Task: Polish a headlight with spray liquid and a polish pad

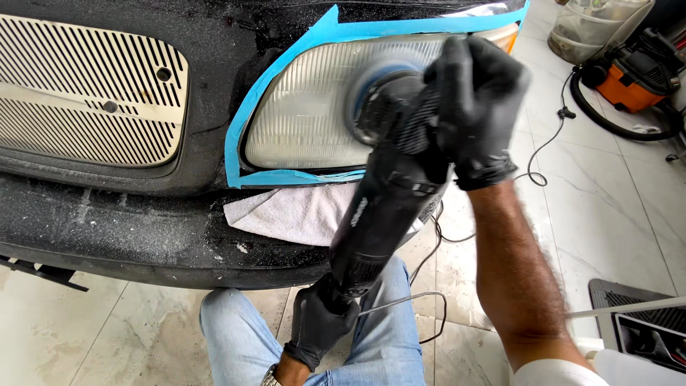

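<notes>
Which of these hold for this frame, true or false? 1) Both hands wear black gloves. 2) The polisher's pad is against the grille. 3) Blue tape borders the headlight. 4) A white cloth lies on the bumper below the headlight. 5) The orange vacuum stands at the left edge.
1) True: the left hand and the right hand both wear black gloves.
2) False: the pad of the polisher is against the headlight; the grille is off to the left, untouched.
3) True: blue tape runs around the headlight.
4) True: the white cloth lies on the bumper.
5) False: the orange vacuum stands at upper right on the floor.
</notes>
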